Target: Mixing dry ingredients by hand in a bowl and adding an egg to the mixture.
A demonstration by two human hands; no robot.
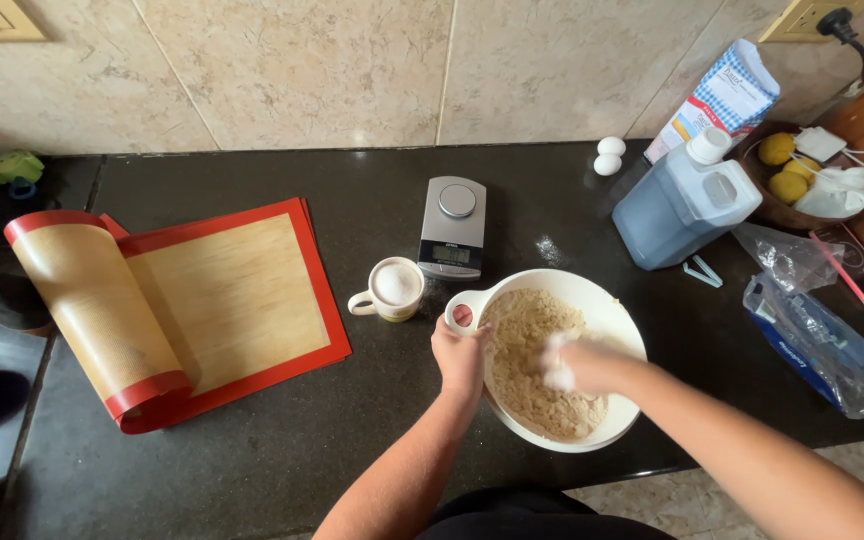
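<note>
At counter centre: mixing by hand, dough still crumbly.
Left hand (460,357) clamped on bowl (612,310) rim at 9 o'clock; right hand (574,366) buried in crumbly dough (527,375), blurred, fingers' state cannot be told. Judged next: firmer pressing to bind crumbs. Cup (392,288) at 10 o'clock, scale (453,228) at 11, mat (222,300) at 9. Dark counter (252,450), tiled wall (302,70).

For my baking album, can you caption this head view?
Left hand steadies a white bowl while the right hand mixes crumbly dough.
</note>
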